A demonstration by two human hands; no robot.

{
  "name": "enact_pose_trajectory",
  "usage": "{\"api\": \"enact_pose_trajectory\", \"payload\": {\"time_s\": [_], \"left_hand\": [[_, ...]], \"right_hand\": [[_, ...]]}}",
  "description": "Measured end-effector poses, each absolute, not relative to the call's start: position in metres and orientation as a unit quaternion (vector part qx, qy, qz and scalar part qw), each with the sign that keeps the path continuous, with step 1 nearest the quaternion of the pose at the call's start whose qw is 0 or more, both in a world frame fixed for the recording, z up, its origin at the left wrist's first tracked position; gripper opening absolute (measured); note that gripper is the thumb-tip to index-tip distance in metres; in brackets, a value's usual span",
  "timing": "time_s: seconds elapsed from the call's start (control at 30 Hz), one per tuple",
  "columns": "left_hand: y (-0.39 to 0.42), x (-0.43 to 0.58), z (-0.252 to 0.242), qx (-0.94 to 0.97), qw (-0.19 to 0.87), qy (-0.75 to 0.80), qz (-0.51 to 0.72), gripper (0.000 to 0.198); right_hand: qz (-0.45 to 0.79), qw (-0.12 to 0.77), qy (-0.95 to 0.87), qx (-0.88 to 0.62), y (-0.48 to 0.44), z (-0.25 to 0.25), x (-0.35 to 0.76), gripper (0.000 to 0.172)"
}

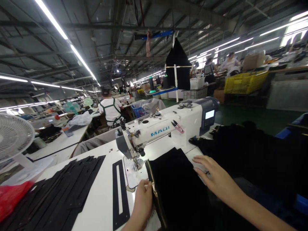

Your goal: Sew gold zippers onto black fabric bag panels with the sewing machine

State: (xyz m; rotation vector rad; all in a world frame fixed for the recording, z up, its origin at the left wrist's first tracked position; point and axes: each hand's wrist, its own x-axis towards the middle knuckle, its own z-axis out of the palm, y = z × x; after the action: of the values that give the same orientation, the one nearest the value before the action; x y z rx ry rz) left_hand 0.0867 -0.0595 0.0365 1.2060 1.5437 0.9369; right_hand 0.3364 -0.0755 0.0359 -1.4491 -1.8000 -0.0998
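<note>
Here, the left hand (pixel 143 200) pinched the gold-trimmed edge of the black fabric (pixel 175 183) at the table's (pixel 103 189) near edge, the right hand (pixel 214 178) lay flat and open on its right side, and stitching looked not yet begun, the edge just short of the sewing machine's (pixel 168 128) presser foot (pixel 137 163).

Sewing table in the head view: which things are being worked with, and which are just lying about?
In hand: black fabric panel with gold-coloured edge, gripped by left hand, pressed flat by right hand; white MAQI sewing machine.
Lying about: black cloth strips; black slotted rectangular template; pink thread snips; white fan; red plastic bag.
</note>
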Motion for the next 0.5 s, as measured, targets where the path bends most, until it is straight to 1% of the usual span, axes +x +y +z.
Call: {"api": "enact_pose_trajectory", "payload": {"time_s": [0.07, 0.13, 0.23, 0.37, 0.5], "left_hand": [[-0.061, 0.071, 0.022, 0.466, 0.491, 0.636, 0.371, 0.016], [-0.065, 0.064, 0.018, 0.444, 0.516, 0.637, 0.362, 0.017], [-0.068, 0.064, 0.022, 0.441, 0.533, 0.626, 0.360, 0.021], [-0.068, 0.062, 0.029, 0.451, 0.562, 0.594, 0.356, 0.026], [-0.066, 0.061, 0.030, 0.474, 0.574, 0.583, 0.325, 0.019]], "right_hand": [[0.033, 0.347, -0.711, -0.611, -0.066, 0.024, 0.331, 0.031], [0.072, 0.290, -0.696, -0.653, -0.058, 0.021, 0.329, 0.032], [0.094, 0.262, -0.653, -0.704, -0.042, 0.020, 0.325, 0.026], [0.137, 0.300, -0.631, -0.702, -0.025, 0.026, 0.321, 0.019], [0.182, 0.390, -0.631, -0.645, -0.015, 0.047, 0.321, 0.016]]}}
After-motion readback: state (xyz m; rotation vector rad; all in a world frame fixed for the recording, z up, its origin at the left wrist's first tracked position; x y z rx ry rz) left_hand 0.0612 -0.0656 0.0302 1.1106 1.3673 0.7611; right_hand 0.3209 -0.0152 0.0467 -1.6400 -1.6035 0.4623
